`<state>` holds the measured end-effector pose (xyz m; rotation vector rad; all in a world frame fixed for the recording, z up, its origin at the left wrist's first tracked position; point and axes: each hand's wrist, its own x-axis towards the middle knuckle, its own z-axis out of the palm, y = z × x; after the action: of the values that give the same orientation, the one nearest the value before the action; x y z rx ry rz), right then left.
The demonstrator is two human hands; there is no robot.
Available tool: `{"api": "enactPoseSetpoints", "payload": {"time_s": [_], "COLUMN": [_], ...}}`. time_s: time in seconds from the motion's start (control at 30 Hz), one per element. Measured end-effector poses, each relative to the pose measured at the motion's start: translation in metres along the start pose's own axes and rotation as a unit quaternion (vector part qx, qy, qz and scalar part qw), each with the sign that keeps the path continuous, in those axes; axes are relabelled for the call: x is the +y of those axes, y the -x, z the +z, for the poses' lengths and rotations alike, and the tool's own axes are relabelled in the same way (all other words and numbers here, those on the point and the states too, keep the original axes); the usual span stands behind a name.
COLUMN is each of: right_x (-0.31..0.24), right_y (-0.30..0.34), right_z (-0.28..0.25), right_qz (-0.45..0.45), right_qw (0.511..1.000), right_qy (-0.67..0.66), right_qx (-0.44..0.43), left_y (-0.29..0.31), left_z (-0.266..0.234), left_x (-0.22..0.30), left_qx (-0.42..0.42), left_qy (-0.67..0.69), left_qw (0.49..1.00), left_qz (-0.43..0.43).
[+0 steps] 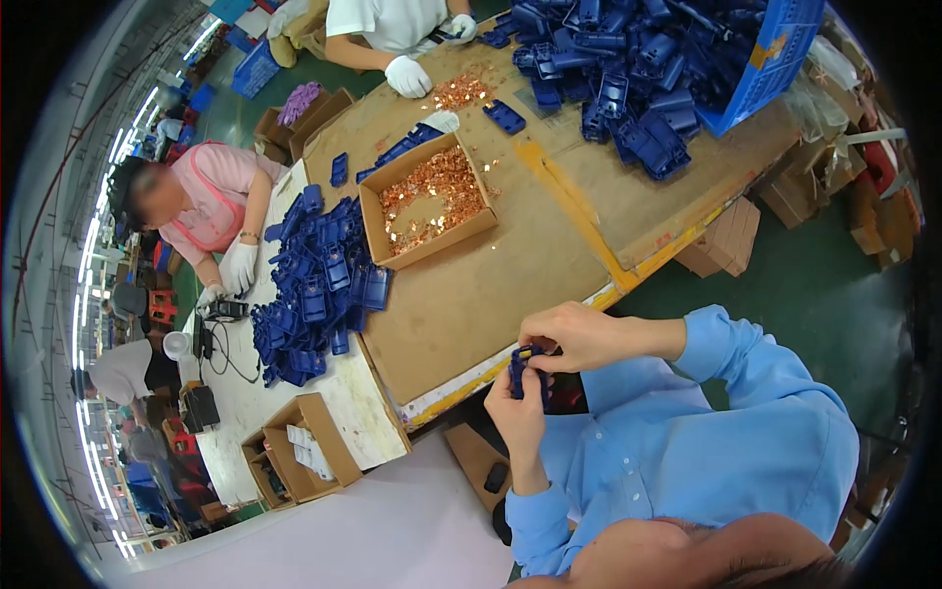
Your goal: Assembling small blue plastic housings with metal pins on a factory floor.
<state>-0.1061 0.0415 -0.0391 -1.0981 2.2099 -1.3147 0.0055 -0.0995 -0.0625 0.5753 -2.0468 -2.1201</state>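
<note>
Just beyond the near edge of the table, my left hand (516, 422) grips a dark blue plastic housing (517, 369) from below. My right hand (567, 336) pinches at its upper end, where a small yellowish spot shows; whether the fingertips hold a separate small piece is hidden. On the brown tabletop (446, 324) ahead stands an open cardboard box (440, 245) with many small copper-coloured metal pieces (459, 182). A heap of similar blue housings (319, 280) lies left of the box. Several more housings (397, 147) are lined up behind it.
A blue crate (760, 74) tips more blue housings (628, 69) onto the far right of the table. Loose copper pieces (461, 91) lie near a gloved co-worker (408, 77). Another co-worker (221, 196) sits at left by a black device (226, 310). A divided carton (309, 447) stands at lower left.
</note>
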Motion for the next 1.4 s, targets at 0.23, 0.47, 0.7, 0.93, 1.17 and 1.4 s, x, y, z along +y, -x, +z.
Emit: {"api": "enactPoseSetpoints", "payload": {"time_s": [0.23,0.47,0.7,0.93,1.17,1.4], "right_x": [0.104,0.233,0.221,0.216,0.213,0.055], "right_y": [-0.072,-0.135,-0.134,-0.137,-0.130,-0.107], "right_z": [-0.104,-0.162,-0.152,-0.152,-0.163,-0.091], "right_qz": [-0.011,0.031,0.114,0.055,-0.020,-0.238], "right_qw": [0.887,0.777,0.768,0.803,0.830,0.874], "right_qy": [0.200,0.488,0.501,0.443,0.346,0.177], "right_qx": [0.417,0.397,0.382,0.395,0.436,0.386], "left_y": [-0.043,-0.181,-0.286,-0.315,-0.252,-0.135], "left_z": [-0.067,-0.170,-0.220,-0.230,-0.164,-0.106], "left_x": [0.019,0.073,0.110,0.099,0.094,0.045], "left_qx": [0.119,0.241,0.330,0.309,0.251,0.092], "left_qy": [-0.066,-0.157,-0.483,-0.567,-0.451,-0.162], "left_qw": [0.989,0.949,0.801,0.727,0.796,0.961], "left_qz": [0.057,0.126,0.126,0.235,0.316,0.203]}}
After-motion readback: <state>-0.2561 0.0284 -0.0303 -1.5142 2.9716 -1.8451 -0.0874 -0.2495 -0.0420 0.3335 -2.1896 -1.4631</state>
